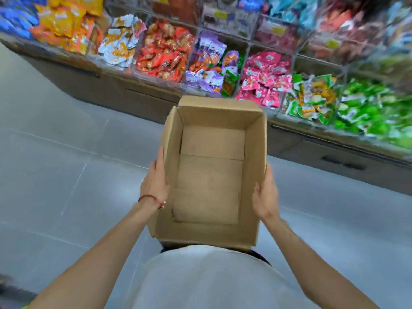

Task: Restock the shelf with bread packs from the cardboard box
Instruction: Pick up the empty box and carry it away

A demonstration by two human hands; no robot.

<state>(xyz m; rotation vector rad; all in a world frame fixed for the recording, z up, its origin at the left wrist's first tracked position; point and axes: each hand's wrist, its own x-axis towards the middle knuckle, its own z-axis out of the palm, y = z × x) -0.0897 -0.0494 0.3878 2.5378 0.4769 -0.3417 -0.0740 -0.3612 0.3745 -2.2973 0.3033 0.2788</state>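
Head view: cardboard box [209,179] carried between both hands in front of the shelf [124,92].

Left hand [156,184] lies flat on the box's left outer wall and right hand [265,195] flat on the right outer wall, fingers straight, neither curled over the rim, so it's a palm squeeze rather than a grip. The box is top-open and off the grey tiled floor [55,163], near end against the light shirt [207,279], far end toward the shelf. Inside, only the bare bottom flaps show. There is a red bracelet [151,199] on the left wrist. The shelf bins hold red packs [165,47], purple packs [207,59], pink packs [265,74] and green packs [367,108]. The picture edges are blurred, and I can't tell which packs are bread.
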